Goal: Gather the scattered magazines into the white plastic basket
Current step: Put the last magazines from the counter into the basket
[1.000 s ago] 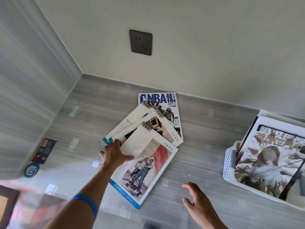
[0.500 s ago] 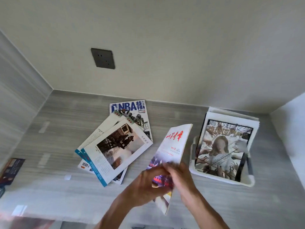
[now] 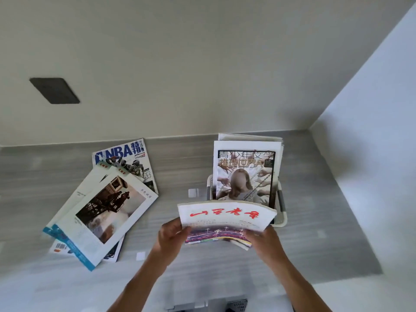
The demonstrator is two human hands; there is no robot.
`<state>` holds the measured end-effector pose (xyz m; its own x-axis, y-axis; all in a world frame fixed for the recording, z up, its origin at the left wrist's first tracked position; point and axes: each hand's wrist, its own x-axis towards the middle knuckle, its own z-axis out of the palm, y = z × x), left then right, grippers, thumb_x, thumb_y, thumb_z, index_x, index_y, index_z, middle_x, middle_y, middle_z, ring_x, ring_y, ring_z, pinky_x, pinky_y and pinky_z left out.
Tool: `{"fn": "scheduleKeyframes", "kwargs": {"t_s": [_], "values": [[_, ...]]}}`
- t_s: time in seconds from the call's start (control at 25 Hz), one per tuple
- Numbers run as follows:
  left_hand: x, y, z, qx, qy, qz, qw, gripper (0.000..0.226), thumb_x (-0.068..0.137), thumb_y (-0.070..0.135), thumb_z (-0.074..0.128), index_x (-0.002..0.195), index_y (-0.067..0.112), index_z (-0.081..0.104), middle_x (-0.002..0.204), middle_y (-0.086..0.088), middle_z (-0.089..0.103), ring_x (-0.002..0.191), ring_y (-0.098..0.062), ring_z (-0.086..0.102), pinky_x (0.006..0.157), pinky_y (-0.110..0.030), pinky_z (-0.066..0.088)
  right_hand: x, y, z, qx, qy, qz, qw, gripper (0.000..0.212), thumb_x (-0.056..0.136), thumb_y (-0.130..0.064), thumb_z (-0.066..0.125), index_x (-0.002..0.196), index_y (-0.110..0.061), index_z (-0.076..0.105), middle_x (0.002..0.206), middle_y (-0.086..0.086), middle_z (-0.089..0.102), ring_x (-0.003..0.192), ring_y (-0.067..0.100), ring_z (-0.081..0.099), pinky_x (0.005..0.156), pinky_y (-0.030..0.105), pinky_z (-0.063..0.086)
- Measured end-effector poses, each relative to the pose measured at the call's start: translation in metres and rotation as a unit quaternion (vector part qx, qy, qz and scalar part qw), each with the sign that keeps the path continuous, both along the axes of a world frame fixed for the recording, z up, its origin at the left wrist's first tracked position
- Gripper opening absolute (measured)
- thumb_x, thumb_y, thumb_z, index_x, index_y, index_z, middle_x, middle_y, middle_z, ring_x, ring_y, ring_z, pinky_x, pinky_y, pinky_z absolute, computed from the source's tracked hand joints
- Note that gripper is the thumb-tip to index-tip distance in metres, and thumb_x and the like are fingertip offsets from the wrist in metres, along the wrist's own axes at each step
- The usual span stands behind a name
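A dark socket (image 3: 54, 90) sits on the cream wall (image 3: 202, 64). Small white tape squares (image 3: 193, 192) stick to the grey tabletop (image 3: 315, 199).

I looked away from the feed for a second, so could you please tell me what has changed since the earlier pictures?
The left hand left the pile; now both it and the right hand have a grip on the red-titled magazine, carried rightward and turned face-up in front of the white basket. The pile's former top magazine is gone. The NBA magazine and the basket's contents look unchanged.
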<state>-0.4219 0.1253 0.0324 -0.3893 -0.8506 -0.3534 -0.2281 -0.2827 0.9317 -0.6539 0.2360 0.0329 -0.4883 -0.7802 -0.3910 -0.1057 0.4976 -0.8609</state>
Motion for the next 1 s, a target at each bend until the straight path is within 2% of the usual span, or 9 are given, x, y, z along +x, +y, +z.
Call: {"fn": "scheduleKeyframes", "kwargs": {"t_s": [0.08, 0.16, 0.32, 0.48, 0.6, 0.64, 0.76, 0.84, 1.0], "values": [[-0.021, 0.003, 0.024, -0.08, -0.018, -0.034, 0.996, 0.049, 0.086, -0.009, 0.06, 0.091, 0.037, 0.073, 0.09, 0.02, 0.076, 0.085, 0.003, 0.068, 0.076, -0.023, 0.052, -0.014, 0.006, 0.003, -0.023, 0.032, -0.032, 0.999, 0.035, 0.082, -0.001, 0.07, 0.098, -0.031, 0.069, 0.095, -0.019, 0.073, 0.1, 0.011, 0.069, 0.072, 0.01, 0.051], [-0.041, -0.011, 0.053, -0.138, 0.01, -0.03, 0.99, 0.03, 0.085, 0.002, 0.061, 0.094, 0.027, 0.074, 0.094, 0.009, 0.077, 0.085, -0.003, 0.067, 0.073, -0.024, 0.052, -0.037, -0.002, 0.021, -0.098, -0.023, -0.077, 0.992, 0.031, 0.079, -0.001, 0.073, 0.093, -0.029, 0.072, 0.093, -0.014, 0.077, 0.093, 0.006, 0.071, 0.074, 0.024, 0.058], [-0.095, -0.051, 0.099, -0.111, 0.095, -0.018, 0.989, 0.036, 0.085, -0.006, 0.06, 0.102, 0.023, 0.073, 0.107, 0.002, 0.075, 0.096, -0.008, 0.071, 0.079, -0.019, 0.056, -0.092, -0.038, 0.07, -0.198, -0.031, -0.112, 0.973, 0.024, 0.081, -0.01, 0.068, 0.095, -0.029, 0.074, 0.096, -0.012, 0.077, 0.086, 0.005, 0.072, 0.067, 0.016, 0.054], [-0.136, -0.066, 0.075, -0.055, 0.003, -0.021, 0.998, 0.045, 0.089, -0.007, 0.054, 0.095, 0.034, 0.069, 0.112, 0.003, 0.071, 0.095, -0.011, 0.07, 0.071, -0.015, 0.055, -0.112, -0.058, 0.058, -0.077, 0.037, -0.101, 0.991, 0.029, 0.089, -0.003, 0.054, 0.103, -0.023, 0.069, 0.102, -0.013, 0.075, 0.078, 0.013, 0.07, 0.061, 0.022, 0.051], [-0.143, -0.069, 0.037, -0.037, -0.096, -0.034, 0.994, 0.038, 0.09, -0.002, 0.052, 0.108, 0.027, 0.07, 0.119, -0.002, 0.07, 0.069, 0.001, 0.066, 0.066, -0.028, 0.055, -0.117, -0.06, 0.033, -0.013, 0.076, -0.091, 0.993, 0.03, 0.089, -0.003, 0.048, 0.108, -0.017, 0.068, 0.118, 0.001, 0.071, 0.075, 0.027, 0.066, 0.058, 0.032, 0.045], [-0.142, -0.068, 0.028, -0.044, -0.124, -0.026, 0.991, 0.036, 0.089, 0.001, 0.053, 0.111, 0.024, 0.069, 0.118, -0.003, 0.071, 0.064, 0.002, 0.065, 0.063, -0.031, 0.058, -0.118, -0.06, 0.025, -0.006, 0.083, -0.088, 0.993, 0.027, 0.089, -0.004, 0.049, 0.104, -0.015, 0.068, 0.118, 0.003, 0.071, 0.075, 0.025, 0.067, 0.057, 0.031, 0.045], [-0.134, -0.067, 0.008, -0.102, -0.187, 0.001, 0.977, 0.025, 0.088, 0.008, 0.058, 0.108, 0.018, 0.07, 0.109, -0.005, 0.074, 0.068, -0.006, 0.067, 0.043, -0.014, 0.05, -0.117, -0.06, 0.008, 0.02, 0.098, -0.081, 0.992, 0.018, 0.091, -0.008, 0.053, 0.102, -0.015, 0.065, 0.115, 0.008, 0.071, 0.076, 0.01, 0.065, 0.053, 0.022, 0.048], [-0.129, -0.067, 0.004, -0.109, -0.218, 0.001, 0.97, 0.017, 0.087, 0.017, 0.063, 0.104, 0.017, 0.067, 0.1, -0.003, 0.075, 0.07, -0.011, 0.068, 0.042, -0.016, 0.049, -0.113, -0.06, 0.007, 0.054, 0.108, -0.091, 0.988, 0.021, 0.09, -0.009, 0.056, 0.109, -0.017, 0.06, 0.114, 0.008, 0.07, 0.075, 0.008, 0.063, 0.052, 0.023, 0.047], [-0.111, -0.066, 0.005, -0.089, -0.194, 0.025, 0.977, 0.018, 0.087, 0.021, 0.058, 0.102, 0.017, 0.066, 0.09, 0.004, 0.072, 0.065, 0.0, 0.063, 0.041, -0.009, 0.044, -0.086, -0.057, 0.016, 0.009, 0.316, -0.074, 0.946, 0.035, 0.084, 0.0, 0.059, 0.116, -0.014, 0.055, 0.126, 0.013, 0.058, 0.105, 0.032, 0.059, 0.075, 0.036, 0.051]]}}
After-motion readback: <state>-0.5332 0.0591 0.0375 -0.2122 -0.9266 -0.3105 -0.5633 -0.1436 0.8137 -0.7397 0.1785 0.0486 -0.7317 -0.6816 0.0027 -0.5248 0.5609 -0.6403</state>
